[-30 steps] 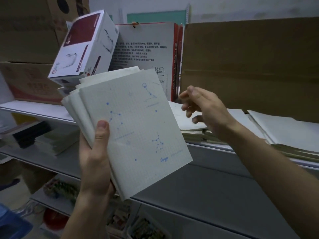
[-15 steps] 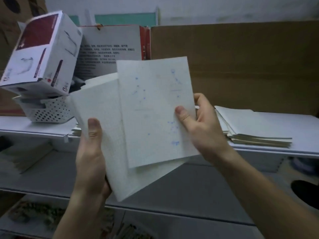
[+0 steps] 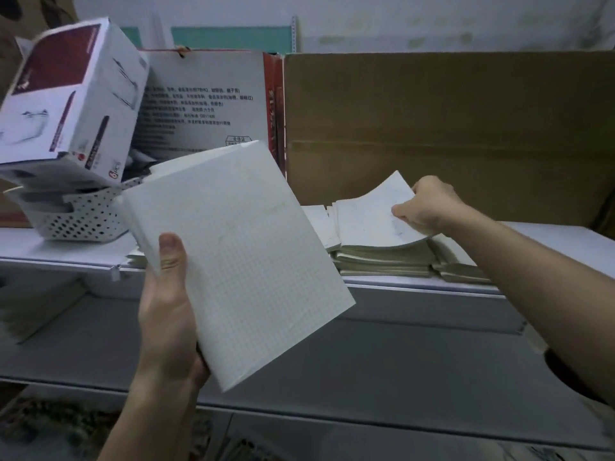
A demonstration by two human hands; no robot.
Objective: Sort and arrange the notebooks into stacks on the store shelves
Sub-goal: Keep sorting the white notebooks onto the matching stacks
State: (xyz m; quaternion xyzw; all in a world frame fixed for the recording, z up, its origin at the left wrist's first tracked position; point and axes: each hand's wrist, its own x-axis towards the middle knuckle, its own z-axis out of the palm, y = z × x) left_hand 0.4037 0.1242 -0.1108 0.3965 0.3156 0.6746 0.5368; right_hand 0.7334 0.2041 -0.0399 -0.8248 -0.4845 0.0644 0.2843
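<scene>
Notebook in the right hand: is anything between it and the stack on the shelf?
Nothing visible. The right hand pinches the notebook right above the stack on the shelf, its far corner curled up. The left hand holds its bundle of notebooks well to the left.

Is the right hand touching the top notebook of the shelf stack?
Touching. The head view shows the right hand pinching the top notebook at its right edge, curling it up off the stack. The left hand grips other notebooks.
</scene>
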